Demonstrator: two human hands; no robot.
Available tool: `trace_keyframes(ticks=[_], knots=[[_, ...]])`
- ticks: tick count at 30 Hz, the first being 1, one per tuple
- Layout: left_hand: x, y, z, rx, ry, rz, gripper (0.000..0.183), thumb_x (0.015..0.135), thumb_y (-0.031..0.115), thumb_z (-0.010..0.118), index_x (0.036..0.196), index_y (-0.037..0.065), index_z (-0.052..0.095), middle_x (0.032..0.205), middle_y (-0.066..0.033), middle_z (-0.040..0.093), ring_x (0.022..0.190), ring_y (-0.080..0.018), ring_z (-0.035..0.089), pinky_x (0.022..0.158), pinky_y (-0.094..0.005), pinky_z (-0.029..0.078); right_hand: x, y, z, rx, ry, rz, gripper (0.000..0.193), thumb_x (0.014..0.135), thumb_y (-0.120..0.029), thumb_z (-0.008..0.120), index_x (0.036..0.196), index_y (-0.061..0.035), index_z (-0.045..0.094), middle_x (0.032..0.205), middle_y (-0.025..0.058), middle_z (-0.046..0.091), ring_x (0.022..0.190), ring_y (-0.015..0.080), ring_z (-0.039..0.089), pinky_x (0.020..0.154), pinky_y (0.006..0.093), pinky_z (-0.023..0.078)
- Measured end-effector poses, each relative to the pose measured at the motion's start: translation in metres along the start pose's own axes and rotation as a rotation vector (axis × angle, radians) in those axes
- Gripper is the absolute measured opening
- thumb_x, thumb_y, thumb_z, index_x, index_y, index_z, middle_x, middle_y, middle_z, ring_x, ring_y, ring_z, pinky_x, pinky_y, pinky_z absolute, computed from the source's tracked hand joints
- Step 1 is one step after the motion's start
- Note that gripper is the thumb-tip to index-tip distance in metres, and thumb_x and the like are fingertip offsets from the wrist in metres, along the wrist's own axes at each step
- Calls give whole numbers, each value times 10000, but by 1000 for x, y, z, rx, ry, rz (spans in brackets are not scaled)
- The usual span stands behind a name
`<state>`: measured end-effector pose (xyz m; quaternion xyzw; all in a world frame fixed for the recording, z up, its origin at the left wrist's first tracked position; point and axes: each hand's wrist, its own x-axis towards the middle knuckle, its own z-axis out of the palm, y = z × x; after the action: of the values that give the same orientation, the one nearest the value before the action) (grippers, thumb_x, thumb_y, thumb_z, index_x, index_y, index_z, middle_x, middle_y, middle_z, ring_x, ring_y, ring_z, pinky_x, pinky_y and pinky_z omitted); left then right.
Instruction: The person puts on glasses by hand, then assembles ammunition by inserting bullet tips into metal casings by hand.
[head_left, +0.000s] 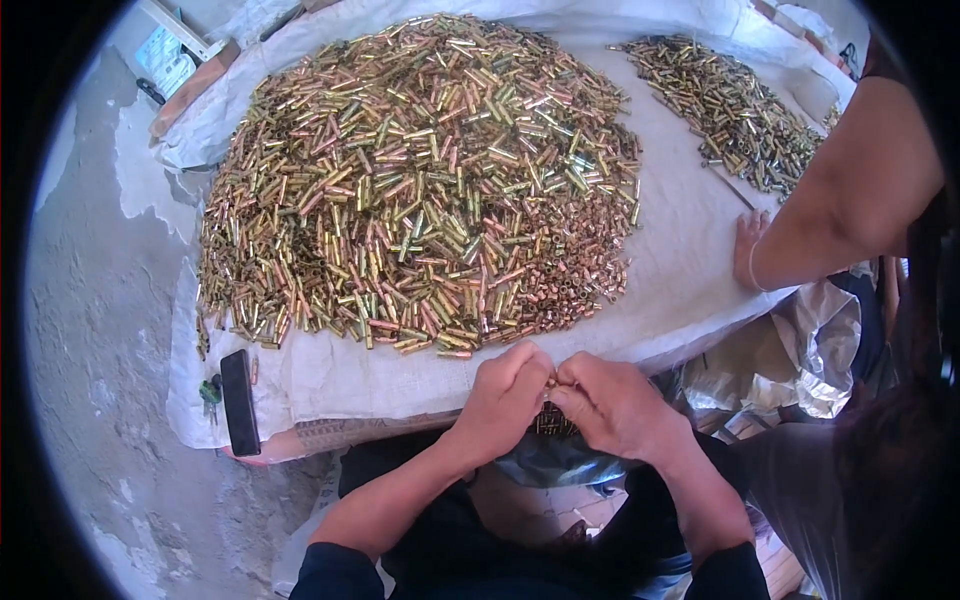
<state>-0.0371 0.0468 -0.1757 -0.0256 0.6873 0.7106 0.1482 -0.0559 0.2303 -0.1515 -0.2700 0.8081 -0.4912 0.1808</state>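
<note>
My left hand (508, 388) and my right hand (618, 402) meet at the near edge of the table, fingertips pinched together. Between them is a small gold-coloured metal piece (551, 383), mostly hidden by the fingers. Just beyond my hands spreads a wide heap of gold-coloured metal sleeves (420, 190), some with a pinkish sheen. Short rings (560, 270) gather at the heap's near right side. Directly below my hands, more small metal pieces (555, 422) show above a grey plastic bag (545, 468) at my lap.
White woven sheeting (690, 270) covers the table. At its near left corner lie a black phone (239, 400) and green-handled keys (210, 392). A smaller heap of metal pieces (730, 110) is at the far right. Another person's hand (750, 245) rests on the sheeting near a thin rod (735, 187).
</note>
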Motion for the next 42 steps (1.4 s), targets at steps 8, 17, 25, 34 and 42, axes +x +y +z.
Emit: trace_keyframes(ticks=[8, 17, 25, 34, 42], knots=[[2, 0, -2, 334, 82, 338, 195, 999, 117, 492, 879, -37, 494, 708, -209, 539, 625, -354, 547, 585, -414, 427, -2, 7, 25, -334, 284, -254, 186, 925, -53, 607, 1053, -19, 477, 775, 209, 574, 696, 419, 606, 588, 477, 461], [3, -1, -5, 315, 50, 287, 188, 992, 120, 497, 892, -39, 514, 723, -209, 557, 631, -347, 562, 585, -412, 429, -5, 12, 14, -160, 207, -248, 168, 925, -91, 644, 1013, -31, 514, 819, 186, 563, 729, 425, 591, 614, 487, 455], [2, 6, -4, 207, -106, 96, 223, 989, 126, 485, 836, -36, 498, 663, -178, 528, 584, -257, 525, 570, -391, 426, 0, 24, 3, 111, 81, -162, 160, 927, -140, 678, 915, -21, 571, 752, 128, 590, 651, 255, 566, 617, 354, 462], [-2, -2, -2, 673, -313, 454, 196, 965, 159, 521, 843, 4, 522, 800, -166, 596, 740, -406, 574, 648, -467, 472, 0, 9, -34, 204, -128, 111, 150, 913, -104, 695, 867, 12, 611, 743, 71, 582, 691, 88, 508, 604, 278, 428], [34, 27, -22, 1213, 132, 481, 174, 899, 182, 621, 936, 12, 615, 871, -148, 583, 827, -332, 607, 721, -467, 489, 35, 42, -16, -566, 302, -127, 155, 850, -49, 656, 996, 2, 649, 858, 180, 598, 812, 407, 607, 724, 474, 497]])
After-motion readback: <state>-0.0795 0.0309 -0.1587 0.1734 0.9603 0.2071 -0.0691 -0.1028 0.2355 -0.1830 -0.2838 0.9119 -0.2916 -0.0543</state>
